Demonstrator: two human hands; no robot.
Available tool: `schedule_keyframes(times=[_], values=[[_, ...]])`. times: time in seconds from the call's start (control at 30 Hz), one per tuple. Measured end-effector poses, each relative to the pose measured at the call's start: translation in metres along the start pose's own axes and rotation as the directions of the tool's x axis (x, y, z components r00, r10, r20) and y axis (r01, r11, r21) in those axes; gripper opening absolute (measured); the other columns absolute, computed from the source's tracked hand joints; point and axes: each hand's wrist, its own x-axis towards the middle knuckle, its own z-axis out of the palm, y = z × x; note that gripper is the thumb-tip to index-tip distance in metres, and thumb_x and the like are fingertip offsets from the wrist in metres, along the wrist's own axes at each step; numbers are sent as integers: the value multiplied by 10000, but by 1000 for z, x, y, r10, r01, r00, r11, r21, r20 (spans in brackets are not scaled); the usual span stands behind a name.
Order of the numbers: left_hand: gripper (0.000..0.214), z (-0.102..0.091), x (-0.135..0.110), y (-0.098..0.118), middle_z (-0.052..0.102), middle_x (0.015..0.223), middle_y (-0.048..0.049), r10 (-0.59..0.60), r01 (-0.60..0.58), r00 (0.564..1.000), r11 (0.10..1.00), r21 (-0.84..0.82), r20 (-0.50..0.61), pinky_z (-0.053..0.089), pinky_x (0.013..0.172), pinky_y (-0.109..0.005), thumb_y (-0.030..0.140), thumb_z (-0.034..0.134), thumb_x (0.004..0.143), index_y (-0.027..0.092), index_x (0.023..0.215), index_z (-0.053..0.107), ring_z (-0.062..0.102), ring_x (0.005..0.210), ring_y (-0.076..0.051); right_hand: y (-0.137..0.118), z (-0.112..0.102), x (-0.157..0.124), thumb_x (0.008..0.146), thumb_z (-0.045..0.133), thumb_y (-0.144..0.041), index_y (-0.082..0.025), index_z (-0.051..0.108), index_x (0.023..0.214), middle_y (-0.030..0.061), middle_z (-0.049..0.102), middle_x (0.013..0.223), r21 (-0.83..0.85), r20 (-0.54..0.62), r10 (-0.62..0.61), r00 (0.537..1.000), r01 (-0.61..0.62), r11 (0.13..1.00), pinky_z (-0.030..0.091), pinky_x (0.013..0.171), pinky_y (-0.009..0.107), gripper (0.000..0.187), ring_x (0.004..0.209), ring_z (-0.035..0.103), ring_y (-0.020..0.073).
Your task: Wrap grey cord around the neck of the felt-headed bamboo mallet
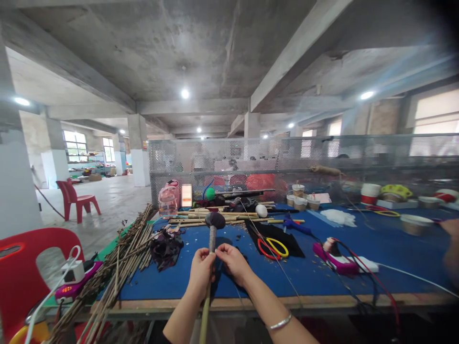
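Note:
Upright before me stands a bamboo stick (205, 313) with a dark round cloth-covered head (215, 220). Grey wrapping (213, 237) covers its neck just below the head. My left hand (202, 268) is closed around the stick under the wrapping, thumb on top. My right hand (234, 263), with a silver bangle at the wrist, pinches at the lower end of the wrapping; what its fingertips hold is too small to tell. Crumpled dark cloth (166, 248) lies left of the hands. To the right, scissors with red and yellow handles (278, 248) rest on black fabric (293, 240).
Dry twigs (124, 255) are heaped along the table's left side. Several bamboo sticks (186, 221) lie behind the wrapped head. A blue glue gun (297, 224), a purple power strip (333, 260) and cables are on the right. Mesh panels (215, 165) stand behind the blue table (258, 282).

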Motion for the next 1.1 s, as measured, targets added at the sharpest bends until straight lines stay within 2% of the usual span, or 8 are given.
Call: schedule_keyframes(times=[0.2, 0.37, 0.47, 0.53, 0.63, 0.77, 0.93, 1.1], values=[[392, -5, -2, -3, 449, 483, 86, 70, -70, 995, 997, -14, 65, 277, 292, -150, 297, 707, 542, 165, 802, 444, 361, 335, -37, 0, -1, -3, 547, 705, -439, -156, 485, 641, -83, 409, 443, 37, -41, 12, 999, -10, 999, 161, 392, 203, 371, 378, 268, 39], [408, -7, -4, -1, 512, 465, 45, -14, 21, 990, 998, -51, 142, 371, 384, -161, 392, 702, 561, 133, 800, 497, 441, 366, -47, -5, -1, -5, 591, 691, -441, -166, 489, 748, -99, 401, 424, 78, 38, 87, 995, -90, 993, 116, 359, 190, 375, 317, 239, 28], [396, -7, -6, 0, 541, 519, 21, 6, 7, 976, 998, -59, 220, 385, 402, -168, 458, 665, 593, 129, 752, 513, 467, 393, -51, -7, -2, -7, 621, 671, -450, -168, 507, 879, -75, 474, 480, 125, 139, 74, 988, -92, 988, 163, 351, 184, 416, 318, 315, 42], [389, -6, -8, -2, 556, 573, 7, 41, -33, 966, 999, -35, 257, 373, 385, -173, 487, 624, 629, 131, 744, 519, 481, 411, -62, -8, -2, -8, 603, 688, -446, -154, 521, 827, -50, 506, 513, 160, 150, 34, 988, -58, 985, 242, 376, 192, 404, 363, 398, 62], [378, -3, -10, -5, 537, 579, 15, 116, -130, 971, 990, 55, 208, 339, 364, -170, 484, 606, 650, 135, 777, 537, 461, 417, -66, -8, -4, -7, 549, 732, -417, -144, 519, 700, -24, 535, 547, 173, 72, -18, 997, 5, 985, 340, 461, 219, 378, 459, 485, 96], [383, 0, -10, -9, 548, 614, 20, 240, -253, 965, 956, 147, 104, 330, 383, -161, 352, 733, 532, 135, 795, 558, 440, 448, -60, -8, -5, -6, 507, 756, -404, -140, 527, 678, -9, 562, 583, 162, 12, -11, 1000, 9, 987, 378, 537, 242, 389, 552, 536, 133], [370, -2, -11, -7, 517, 559, 27, 205, -221, 969, 968, 114, 142, 350, 390, -183, 441, 638, 634, 114, 796, 577, 427, 419, -67, -6, -6, -7, 568, 705, -463, -140, 532, 730, -20, 547, 557, 147, 93, 18, 995, -32, 989, 337, 468, 212, 400, 471, 482, 96], [410, -4, -12, -4, 544, 586, 3, 84, -112, 974, 986, 123, 211, 338, 378, -188, 522, 545, 683, 123, 775, 565, 447, 411, -75, -8, -4, -8, 581, 693, -465, -138, 535, 717, -35, 510, 510, 148, 136, 28, 990, -48, 988, 295, 421, 202, 388, 402, 417, 72]])
